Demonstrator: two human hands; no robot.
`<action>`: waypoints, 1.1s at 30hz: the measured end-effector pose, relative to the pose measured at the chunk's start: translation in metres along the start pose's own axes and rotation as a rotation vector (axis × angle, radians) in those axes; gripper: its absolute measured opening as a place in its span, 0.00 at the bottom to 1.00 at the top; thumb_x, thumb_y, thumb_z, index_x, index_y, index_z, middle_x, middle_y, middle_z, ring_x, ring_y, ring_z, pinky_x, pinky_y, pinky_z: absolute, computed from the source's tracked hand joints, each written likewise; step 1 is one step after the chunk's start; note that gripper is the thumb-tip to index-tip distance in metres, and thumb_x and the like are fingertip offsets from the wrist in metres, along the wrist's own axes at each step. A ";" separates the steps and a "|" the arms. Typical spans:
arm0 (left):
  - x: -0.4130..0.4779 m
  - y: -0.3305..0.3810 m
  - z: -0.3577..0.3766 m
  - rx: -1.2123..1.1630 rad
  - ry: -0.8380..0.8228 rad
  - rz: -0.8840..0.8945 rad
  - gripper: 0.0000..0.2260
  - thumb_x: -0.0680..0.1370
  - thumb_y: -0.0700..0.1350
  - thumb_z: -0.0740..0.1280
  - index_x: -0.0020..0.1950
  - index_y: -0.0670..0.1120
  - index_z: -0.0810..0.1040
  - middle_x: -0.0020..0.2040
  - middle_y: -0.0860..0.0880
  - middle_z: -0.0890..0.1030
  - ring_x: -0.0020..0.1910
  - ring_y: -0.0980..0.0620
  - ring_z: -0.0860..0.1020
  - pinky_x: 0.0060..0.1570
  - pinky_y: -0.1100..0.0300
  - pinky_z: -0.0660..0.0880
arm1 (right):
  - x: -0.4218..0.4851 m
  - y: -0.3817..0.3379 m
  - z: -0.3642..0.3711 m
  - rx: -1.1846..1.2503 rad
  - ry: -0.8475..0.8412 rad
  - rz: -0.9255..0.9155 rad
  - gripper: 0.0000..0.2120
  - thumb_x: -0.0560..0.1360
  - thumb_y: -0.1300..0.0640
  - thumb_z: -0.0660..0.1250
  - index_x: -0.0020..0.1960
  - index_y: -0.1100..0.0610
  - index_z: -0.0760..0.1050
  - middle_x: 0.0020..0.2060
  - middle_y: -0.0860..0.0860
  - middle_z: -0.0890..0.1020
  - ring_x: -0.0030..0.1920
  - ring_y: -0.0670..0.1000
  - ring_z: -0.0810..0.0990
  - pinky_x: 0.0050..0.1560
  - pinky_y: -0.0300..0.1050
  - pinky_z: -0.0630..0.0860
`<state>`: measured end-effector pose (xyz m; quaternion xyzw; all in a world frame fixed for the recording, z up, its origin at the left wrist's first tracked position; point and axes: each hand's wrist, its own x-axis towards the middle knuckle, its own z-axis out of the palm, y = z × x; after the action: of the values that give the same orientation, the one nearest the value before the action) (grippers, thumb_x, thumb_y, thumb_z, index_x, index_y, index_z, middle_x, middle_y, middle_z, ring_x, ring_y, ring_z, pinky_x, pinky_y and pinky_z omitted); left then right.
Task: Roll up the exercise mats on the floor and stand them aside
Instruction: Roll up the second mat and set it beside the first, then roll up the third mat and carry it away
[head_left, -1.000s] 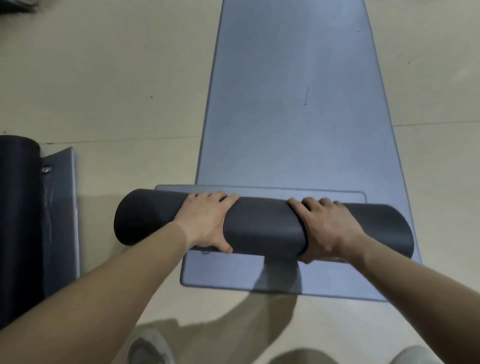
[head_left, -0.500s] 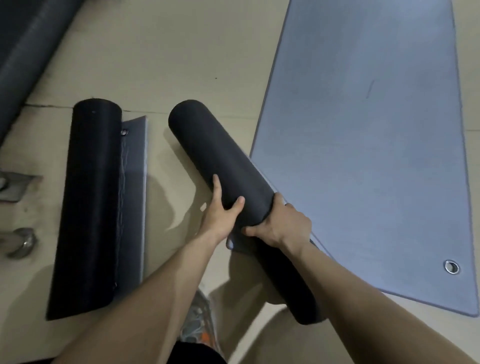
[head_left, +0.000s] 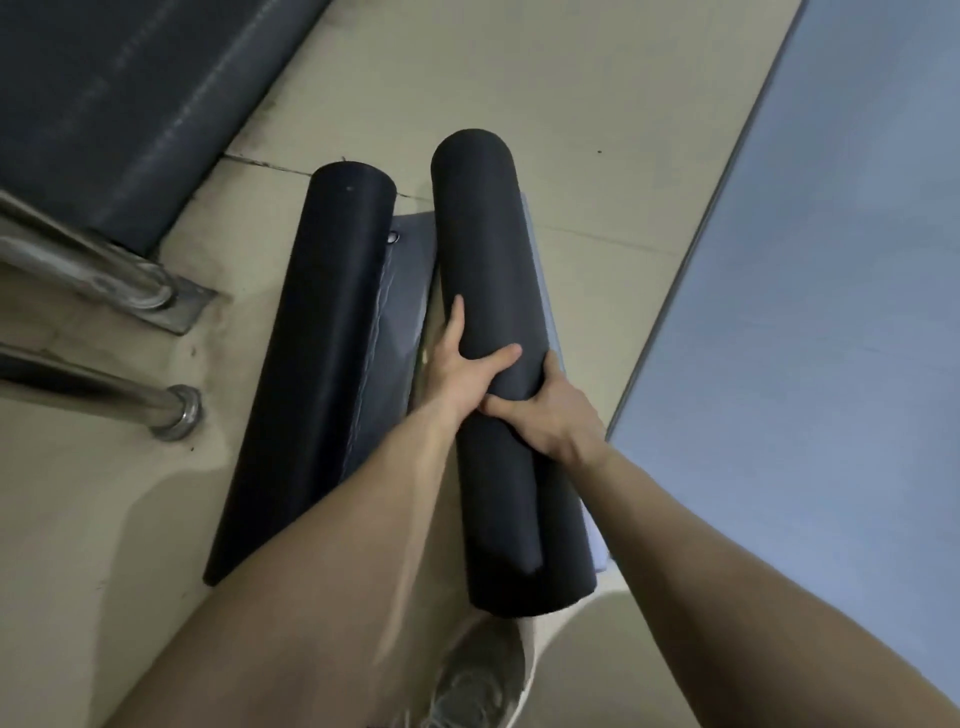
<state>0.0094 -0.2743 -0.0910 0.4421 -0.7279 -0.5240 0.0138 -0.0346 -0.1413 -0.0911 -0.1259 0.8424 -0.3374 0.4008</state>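
A dark rolled mat (head_left: 488, 260) lies lengthwise in front of me, held at its middle by both hands. My left hand (head_left: 460, 369) wraps it from the left, thumb across the top. My right hand (head_left: 550, 415) grips it from the right and underneath. Just to its left lies a second rolled mat (head_left: 311, 374) with its loose blue-grey end flap (head_left: 400, 312) and an eyelet showing; the held roll rests partly over that flap. A flat blue-grey mat (head_left: 810, 312) is spread on the floor at the right.
A large dark mat or pad (head_left: 104, 104) lies at the top left. Metal equipment legs with floor plates (head_left: 171, 410) stand at the left. My shoe (head_left: 472, 680) is at the bottom centre. The floor is beige tile.
The rolled mat was lifted off the flat mat, turned from crosswise to lengthwise, and carried left until it lies beside the other rolled mat. Both hands shifted to grip its middle.
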 end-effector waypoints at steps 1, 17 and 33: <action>0.007 -0.004 -0.013 0.025 0.008 -0.001 0.46 0.72 0.53 0.79 0.82 0.63 0.54 0.80 0.51 0.65 0.76 0.50 0.68 0.74 0.57 0.65 | 0.004 -0.010 0.017 -0.016 -0.009 -0.002 0.59 0.65 0.29 0.74 0.83 0.52 0.48 0.72 0.54 0.76 0.67 0.58 0.79 0.59 0.51 0.77; 0.015 -0.055 -0.138 0.194 0.109 -0.056 0.41 0.74 0.53 0.77 0.82 0.60 0.60 0.78 0.50 0.69 0.76 0.48 0.68 0.74 0.54 0.65 | 0.006 -0.073 0.152 -0.044 -0.033 -0.056 0.60 0.67 0.24 0.68 0.84 0.46 0.38 0.81 0.56 0.62 0.73 0.59 0.74 0.64 0.56 0.77; -0.083 0.005 -0.031 0.947 -0.135 0.289 0.30 0.80 0.56 0.69 0.79 0.51 0.65 0.77 0.49 0.67 0.73 0.43 0.67 0.67 0.49 0.71 | -0.081 0.056 -0.045 -0.311 0.108 0.078 0.31 0.80 0.43 0.64 0.80 0.50 0.62 0.75 0.54 0.68 0.68 0.59 0.76 0.64 0.54 0.74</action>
<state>0.0718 -0.2421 -0.0364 0.2594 -0.9390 -0.1561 -0.1630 -0.0126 -0.0398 -0.0603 -0.1351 0.9089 -0.1936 0.3437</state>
